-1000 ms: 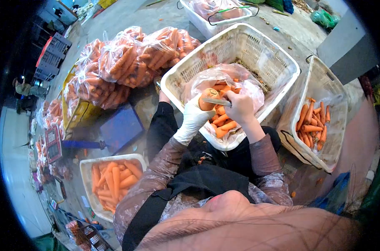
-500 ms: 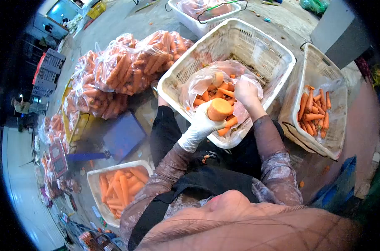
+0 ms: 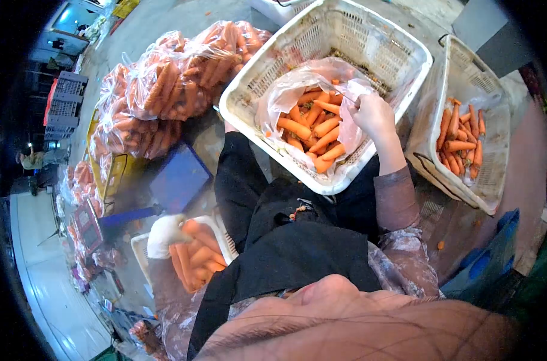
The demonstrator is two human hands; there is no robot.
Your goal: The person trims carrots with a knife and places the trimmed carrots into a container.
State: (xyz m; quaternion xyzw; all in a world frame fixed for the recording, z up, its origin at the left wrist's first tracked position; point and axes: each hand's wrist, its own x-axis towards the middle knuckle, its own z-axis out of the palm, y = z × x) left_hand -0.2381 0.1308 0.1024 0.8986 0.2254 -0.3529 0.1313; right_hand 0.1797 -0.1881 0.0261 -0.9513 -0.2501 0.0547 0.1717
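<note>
My left hand (image 3: 167, 236), in a white glove, is over a small white basket (image 3: 229, 239) of large carrots (image 3: 204, 257). Motion smears its fingers, which are against a carrot's end; whether they grip it is unclear. My right hand (image 3: 374, 117), bare and closed, is at the right side of an open plastic bag (image 3: 275, 102). A thin dark line runs out from its fingers, too fine to name. Inside the bag lie many carrots (image 3: 314, 123), and the bag sits in a large white crate (image 3: 427, 63) in front of my knees.
Another white crate (image 3: 414, 141) with smaller carrots (image 3: 461, 141) stands on the right. Clear bags of carrots (image 3: 165, 84) are piled at the left, near a blue platform scale (image 3: 182, 177). Further left are stacked grey crates (image 3: 66, 96) and a person (image 3: 36, 157).
My left hand has moved from above the bag, where it held a thick carrot, down left to the small basket. My right hand has risen slightly to the bag's right edge. The view has shifted.
</note>
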